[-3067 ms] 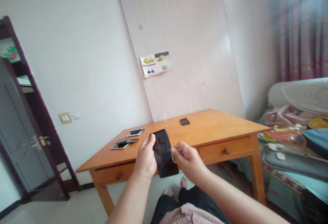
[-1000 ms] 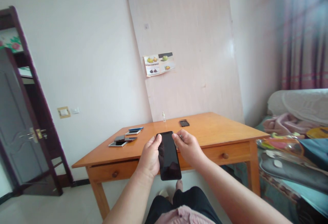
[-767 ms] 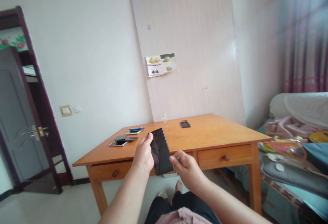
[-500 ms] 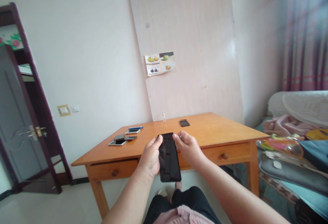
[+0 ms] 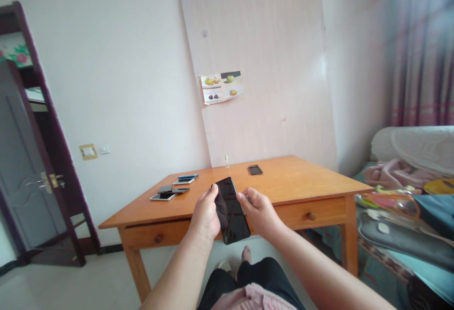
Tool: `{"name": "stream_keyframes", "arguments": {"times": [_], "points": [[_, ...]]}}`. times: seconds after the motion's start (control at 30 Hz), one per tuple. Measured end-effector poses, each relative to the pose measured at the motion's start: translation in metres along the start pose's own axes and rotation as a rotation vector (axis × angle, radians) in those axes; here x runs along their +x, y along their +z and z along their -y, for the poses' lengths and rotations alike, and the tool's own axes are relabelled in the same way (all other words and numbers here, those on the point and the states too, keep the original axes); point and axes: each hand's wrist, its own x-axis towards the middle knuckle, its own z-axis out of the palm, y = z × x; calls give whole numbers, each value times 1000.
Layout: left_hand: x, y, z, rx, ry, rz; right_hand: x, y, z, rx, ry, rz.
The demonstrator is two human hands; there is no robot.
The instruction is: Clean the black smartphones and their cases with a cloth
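The left hand (image 5: 206,214) grasps a black phone (image 5: 233,215) along its left edge, thumb over the upper corner of the front. The right hand (image 5: 259,209) is curled beside the phone's right edge, thumb and forefinger pinched on a small thing (image 5: 249,199) mostly hidden by the fingers; I cannot tell what it is. The phone is in the air, glossy face up, leaning to one side, just in front of the near edge of a wooden table (image 5: 283,177).

On the left part of the table lie two groups of flat devices: a nearer group (image 5: 163,197) with a pale-rimmed one at the bottom, and a farther group (image 5: 185,181) with a blue one on top. Near the back edge stands a small clear bottle (image 5: 227,162), and to its right lies a dark flat object (image 5: 255,170), its outline blurred into blocks.

Behind the table, a tall board (image 5: 276,64) bears a fruit picture (image 5: 222,87). A door (image 5: 28,168) stands at left; a bed (image 5: 397,239) with cloths is at right.
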Motion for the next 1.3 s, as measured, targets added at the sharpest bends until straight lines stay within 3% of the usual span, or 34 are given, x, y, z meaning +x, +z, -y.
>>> {"name": "stream_keyframes", "arguments": {"times": [0.1, 0.2, 0.37, 0.57, 0.67, 0.77, 0.87, 0.93, 1.0, 1.07, 1.17, 1.3], "points": [[7, 2, -9, -145, -40, -160, -13, 4, -1, 39, 38, 28], [15, -2, -15, -201, -82, -235, -32, 13, -2, 183, 120, 73], [13, -4, -10, -224, -101, -245, -36, 21, 3, 421, 262, 73], [3, -13, -4, -140, -112, -123, -14, 0, -7, 639, 352, -33], [-4, -22, -2, 71, -14, -52, -3, -15, -11, 674, 362, -40], [-13, -30, -7, 420, 363, 13, 2, -27, -8, 641, 388, 8], [-15, -35, -19, 923, 760, 262, 2, -33, -3, 598, 398, 85], [-13, -37, -27, 1273, 879, 440, 0, -34, -1, 590, 389, 127], [-9, -38, -32, 1512, 916, 530, -3, -34, 1, 587, 392, 161], [-7, -39, -34, 1604, 908, 544, -4, -34, 1, 591, 402, 182], [-9, -41, -32, 1558, 873, 518, -3, -37, 2, 595, 372, 163], [-11, -46, -30, 1458, 820, 479, -5, -46, 8, 641, 287, 24]]}}
